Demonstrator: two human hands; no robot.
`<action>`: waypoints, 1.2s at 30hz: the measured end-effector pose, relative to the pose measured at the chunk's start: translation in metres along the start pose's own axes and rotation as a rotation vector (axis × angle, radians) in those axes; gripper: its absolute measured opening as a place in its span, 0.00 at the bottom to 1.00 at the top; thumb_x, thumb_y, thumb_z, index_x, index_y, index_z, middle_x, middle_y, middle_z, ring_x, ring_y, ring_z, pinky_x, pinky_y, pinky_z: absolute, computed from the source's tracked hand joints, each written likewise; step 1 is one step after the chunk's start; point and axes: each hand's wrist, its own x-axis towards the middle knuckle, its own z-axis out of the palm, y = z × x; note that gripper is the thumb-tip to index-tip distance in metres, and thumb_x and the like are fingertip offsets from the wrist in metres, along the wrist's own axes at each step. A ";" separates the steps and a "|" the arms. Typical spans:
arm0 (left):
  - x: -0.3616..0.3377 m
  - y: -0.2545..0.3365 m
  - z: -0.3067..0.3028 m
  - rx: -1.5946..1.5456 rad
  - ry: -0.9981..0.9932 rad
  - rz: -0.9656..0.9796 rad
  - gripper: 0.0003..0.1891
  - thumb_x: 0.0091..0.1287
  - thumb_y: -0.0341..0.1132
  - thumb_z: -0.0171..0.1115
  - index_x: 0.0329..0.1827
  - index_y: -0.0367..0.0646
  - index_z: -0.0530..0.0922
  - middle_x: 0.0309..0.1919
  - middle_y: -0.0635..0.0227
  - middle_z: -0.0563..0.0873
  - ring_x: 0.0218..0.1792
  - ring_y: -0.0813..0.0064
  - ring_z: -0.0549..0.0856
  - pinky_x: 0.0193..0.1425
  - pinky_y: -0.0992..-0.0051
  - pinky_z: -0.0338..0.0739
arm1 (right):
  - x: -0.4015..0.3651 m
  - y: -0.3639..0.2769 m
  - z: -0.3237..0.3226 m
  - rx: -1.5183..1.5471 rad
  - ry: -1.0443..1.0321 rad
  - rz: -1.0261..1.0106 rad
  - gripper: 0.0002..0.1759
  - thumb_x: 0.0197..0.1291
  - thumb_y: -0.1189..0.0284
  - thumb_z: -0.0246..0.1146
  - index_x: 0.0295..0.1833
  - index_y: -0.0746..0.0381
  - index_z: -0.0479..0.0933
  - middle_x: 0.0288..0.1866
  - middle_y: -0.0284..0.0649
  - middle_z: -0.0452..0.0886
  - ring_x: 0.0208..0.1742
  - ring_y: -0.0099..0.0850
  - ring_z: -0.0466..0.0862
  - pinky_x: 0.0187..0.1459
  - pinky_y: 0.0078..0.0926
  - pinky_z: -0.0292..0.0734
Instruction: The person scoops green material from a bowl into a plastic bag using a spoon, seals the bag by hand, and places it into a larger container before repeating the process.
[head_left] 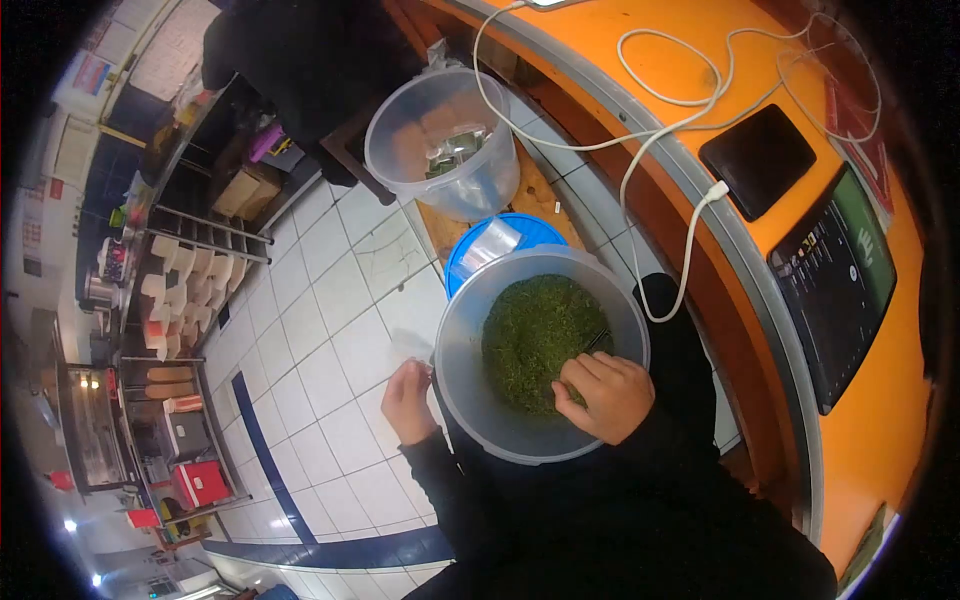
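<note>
A translucent plastic bucket [462, 405] stands in front of me, partly filled with a green, finely chopped herb mixture [535, 335]. Over its right side, my right hand [608, 397] is closed, fingers curled around a thin utensil [598, 341] whose working end I cannot make out. My left hand [407, 402] is just outside the bucket's left rim, fingers pinched on a small clear plastic bag [410, 348]. Behind the bucket is a blue lid [545, 228] with clear plastic [492, 243] lying on it.
A second translucent bucket [390, 150] with small filled bags inside stands on a wooden bench [543, 190]. On the orange counter [740, 50] at right lie a phone [758, 160], a tablet [835, 285] and a white cable [640, 180]. A person in black [300, 70] is behind; shelves [195, 285] line the left.
</note>
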 end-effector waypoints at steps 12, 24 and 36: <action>-0.075 0.086 0.090 0.515 -0.443 0.360 0.05 0.69 0.27 0.76 0.44 0.36 0.91 0.38 0.63 0.94 0.41 0.74 0.91 0.50 0.73 0.83 | -0.002 -0.007 -0.004 0.086 0.042 0.058 0.13 0.67 0.62 0.73 0.51 0.56 0.83 0.35 0.36 0.86 0.39 0.38 0.90 0.40 0.38 0.84; -0.077 0.080 0.105 0.666 -0.794 0.376 0.08 0.69 0.32 0.76 0.45 0.37 0.92 0.39 0.59 0.94 0.40 0.68 0.94 0.46 0.71 0.86 | -0.006 -0.005 -0.001 0.072 0.021 0.050 0.15 0.71 0.58 0.69 0.47 0.58 0.79 0.35 0.39 0.87 0.38 0.39 0.90 0.38 0.39 0.84; -0.074 0.087 0.103 0.647 -0.915 0.293 0.09 0.70 0.31 0.75 0.48 0.35 0.92 0.41 0.58 0.95 0.42 0.71 0.93 0.49 0.72 0.85 | -0.005 -0.006 -0.005 0.108 -0.001 0.057 0.09 0.70 0.65 0.69 0.44 0.59 0.81 0.36 0.41 0.88 0.38 0.42 0.89 0.39 0.43 0.83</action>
